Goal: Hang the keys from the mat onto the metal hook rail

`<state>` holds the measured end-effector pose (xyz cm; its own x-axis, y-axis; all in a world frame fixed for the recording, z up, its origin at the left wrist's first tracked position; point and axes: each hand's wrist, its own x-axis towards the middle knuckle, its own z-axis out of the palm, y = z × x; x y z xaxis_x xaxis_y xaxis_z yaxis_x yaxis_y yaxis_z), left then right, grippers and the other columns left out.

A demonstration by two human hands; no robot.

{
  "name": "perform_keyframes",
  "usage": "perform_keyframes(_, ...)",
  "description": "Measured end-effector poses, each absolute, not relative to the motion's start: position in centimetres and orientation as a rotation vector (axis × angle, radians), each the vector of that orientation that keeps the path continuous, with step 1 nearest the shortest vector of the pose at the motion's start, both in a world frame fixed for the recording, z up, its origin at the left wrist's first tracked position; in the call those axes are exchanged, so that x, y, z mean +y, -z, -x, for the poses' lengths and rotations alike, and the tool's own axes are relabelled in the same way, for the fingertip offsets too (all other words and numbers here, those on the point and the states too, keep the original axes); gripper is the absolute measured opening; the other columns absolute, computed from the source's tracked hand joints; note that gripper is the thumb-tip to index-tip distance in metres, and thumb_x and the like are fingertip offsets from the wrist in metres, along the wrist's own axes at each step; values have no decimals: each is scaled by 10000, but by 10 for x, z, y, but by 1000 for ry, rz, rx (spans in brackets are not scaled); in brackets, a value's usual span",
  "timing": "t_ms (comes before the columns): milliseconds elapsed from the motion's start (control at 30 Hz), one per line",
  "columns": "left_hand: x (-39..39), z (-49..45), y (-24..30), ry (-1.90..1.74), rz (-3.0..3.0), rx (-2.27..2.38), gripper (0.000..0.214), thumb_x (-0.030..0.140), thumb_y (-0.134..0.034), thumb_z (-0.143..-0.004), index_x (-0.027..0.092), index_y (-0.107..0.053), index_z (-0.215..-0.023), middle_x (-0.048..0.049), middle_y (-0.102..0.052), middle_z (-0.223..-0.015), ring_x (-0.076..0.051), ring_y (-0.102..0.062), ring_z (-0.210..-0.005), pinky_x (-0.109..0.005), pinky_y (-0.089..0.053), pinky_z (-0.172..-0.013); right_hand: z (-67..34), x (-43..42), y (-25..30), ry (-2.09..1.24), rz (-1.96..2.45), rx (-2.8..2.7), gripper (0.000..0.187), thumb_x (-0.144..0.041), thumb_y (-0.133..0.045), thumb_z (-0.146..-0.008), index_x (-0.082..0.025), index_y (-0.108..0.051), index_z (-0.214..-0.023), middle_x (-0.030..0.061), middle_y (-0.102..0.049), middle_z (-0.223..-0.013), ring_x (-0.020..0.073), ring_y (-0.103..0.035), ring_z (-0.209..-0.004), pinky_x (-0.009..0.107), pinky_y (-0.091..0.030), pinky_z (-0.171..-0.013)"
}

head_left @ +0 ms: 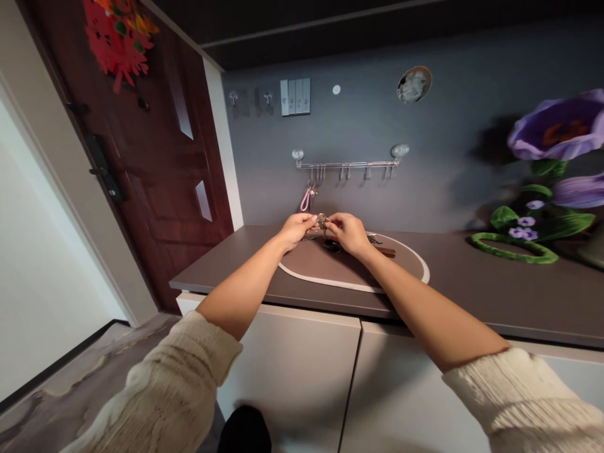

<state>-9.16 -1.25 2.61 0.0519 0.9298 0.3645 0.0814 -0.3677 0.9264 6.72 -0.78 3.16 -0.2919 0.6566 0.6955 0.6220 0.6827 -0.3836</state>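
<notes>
My left hand (296,228) and my right hand (348,231) meet above an oval brown mat with a white rim (401,284) on the cabinet top. Both pinch a small metal key ring with keys (322,221) held between them. More keys and a dark fob (377,244) lie on the mat just behind my right hand. On the wall above, a metal hook rail (349,165) carries a pink loop keychain (307,197) on its left hook.
A dark wooden door (155,157) with a black lock stands at the left. Artificial purple flowers with a green ring (514,246) sit on the counter at the right. Light switches (295,96) are on the grey wall. White cabinet doors lie below the counter.
</notes>
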Motion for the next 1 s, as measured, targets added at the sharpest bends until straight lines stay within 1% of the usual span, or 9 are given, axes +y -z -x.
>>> perform_keyframes(100,-13,91,-27,-1419,-1487,1021,160,248,-526,-795,103,-582,-757,-9,-571,-684,-36,-464,-554,-173,-361,-555,-68,-6,-31,-124,977,-1913,141,-260,-540,-751,-171,-641,-791,48,-642,-803,144,-559,-738,256,-406,-706)
perform_keyframes(200,-14,90,-27,-1427,-1405,1019,144,226,-520,-800,108,-564,-731,-3,-554,-666,-29,-453,-535,-168,-350,-532,-68,-5,-30,-227,946,-1865,140,-267,-544,-742,-170,-636,-784,42,-650,-797,139,-567,-723,257,-416,-706)
perform_keyframes(367,-14,89,-25,-1409,-1369,1044,174,259,-517,-808,117,-544,-711,9,-520,-615,-26,-428,-501,-177,-355,-525,-68,-2,-30,-328,883,-1839,171,-299,-521,-749,-159,-614,-780,44,-649,-787,140,-574,-723,266,-434,-710)
perform_keyframes(467,-14,88,-24,-1385,-1402,1054,181,277,-526,-800,120,-540,-711,14,-513,-600,-27,-424,-488,-178,-346,-514,-69,2,-29,-396,864,-1806,201,-331,-512,-752,-156,-596,-803,32,-635,-742,128,-565,-671,261,-451,-669)
perform_keyframes(600,-14,87,-22,-1321,-1474,1098,191,286,-498,-811,119,-548,-731,7,-536,-610,-26,-408,-470,-172,-321,-486,-69,7,-26,-529,843,-1763,200,-343,-524,-739,-157,-577,-788,16,-606,-689,107,-544,-594,248,-466,-617)
perform_keyframes(800,-11,83,-17,-1252,-1648,1117,201,297,-501,-788,111,-570,-752,-22,-607,-687,-41,-445,-525,-177,-336,-522,-71,8,-27,-606,809,-1708,210,-348,-543,-712,-149,-578,-769,15,-590,-672,106,-533,-581,259,-473,-628)
perform_keyframes(900,-9,82,-14,-1250,-1686,1099,211,301,-491,-781,108,-576,-765,-19,-610,-681,-49,-452,-531,-187,-343,-541,-71,7,-27,-616,822,-1704,234,-369,-544,-706,-149,-588,-774,20,-602,-673,111,-538,-587,262,-470,-631)
perform_keyframes(1000,-9,81,-12,-1257,-1777,1091,219,298,-483,-775,111,-580,-716,-6,-595,-642,-66,-461,-544,-207,-357,-570,-70,6,-29,-621,832,-1711,255,-386,-546,-700,-149,-597,-782,27,-618,-687,117,-546,-594,263,-467,-630)
